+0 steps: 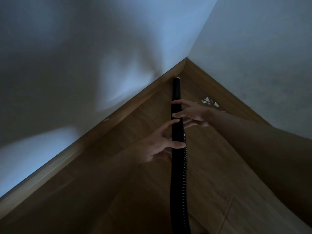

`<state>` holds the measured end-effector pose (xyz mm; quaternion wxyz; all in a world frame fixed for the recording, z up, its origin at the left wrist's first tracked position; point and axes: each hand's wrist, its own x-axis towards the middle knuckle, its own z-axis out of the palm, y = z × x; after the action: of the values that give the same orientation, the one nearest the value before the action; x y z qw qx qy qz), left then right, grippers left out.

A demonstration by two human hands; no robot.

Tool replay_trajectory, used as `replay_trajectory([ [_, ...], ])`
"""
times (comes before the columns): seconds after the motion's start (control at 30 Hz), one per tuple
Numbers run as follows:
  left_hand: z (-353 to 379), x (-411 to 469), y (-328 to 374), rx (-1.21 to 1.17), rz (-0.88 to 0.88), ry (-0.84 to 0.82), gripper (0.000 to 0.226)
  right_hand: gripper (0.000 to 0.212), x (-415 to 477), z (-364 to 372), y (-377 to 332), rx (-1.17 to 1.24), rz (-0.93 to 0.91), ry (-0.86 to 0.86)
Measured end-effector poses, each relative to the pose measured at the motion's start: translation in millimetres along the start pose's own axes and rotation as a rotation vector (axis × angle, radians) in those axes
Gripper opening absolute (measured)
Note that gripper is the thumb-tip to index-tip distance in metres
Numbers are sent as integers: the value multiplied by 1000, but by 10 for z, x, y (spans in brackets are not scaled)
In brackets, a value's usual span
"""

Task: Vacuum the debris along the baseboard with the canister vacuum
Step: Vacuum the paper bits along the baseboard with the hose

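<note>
Black hose (179, 166) was gripped by my left hand (162, 142) and right hand (192, 114), its nozzle (176, 88) down by the left baseboard (118, 114), and I judged white scraps (206, 100) by the right baseboard (236, 105) were not sucked up yet.

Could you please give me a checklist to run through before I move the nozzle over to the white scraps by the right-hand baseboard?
1. Grip on the hose: ok; left hand and right hand both hold it.
2. Nozzle position: ok; its tip points at the left baseboard.
3. Tip touching the floor: cannot tell.
4. White scraps cleared from the right baseboard: not ok; they lie there.
5. Path from nozzle to scraps: ok; only bare floor.
6. Vacuum running: cannot tell; the canister is out of view.
</note>
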<state>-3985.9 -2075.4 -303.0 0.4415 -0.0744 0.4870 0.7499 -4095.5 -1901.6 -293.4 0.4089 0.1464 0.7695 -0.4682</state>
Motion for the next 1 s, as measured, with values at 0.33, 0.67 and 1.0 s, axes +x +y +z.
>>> replay_trajectory([
  [0.33, -123, 146, 38, -25, -15, -75, 83, 75, 70, -67, -11, 48, -32, -19],
  [0.67, -329, 45, -42, 32, -122, -214, 82, 80, -82, 130, 349, 216, -53, 10],
  [1.0, -309, -148, -35, 52, -145, -254, 80, 85, -267, 242, 431, 292, -58, 12],
])
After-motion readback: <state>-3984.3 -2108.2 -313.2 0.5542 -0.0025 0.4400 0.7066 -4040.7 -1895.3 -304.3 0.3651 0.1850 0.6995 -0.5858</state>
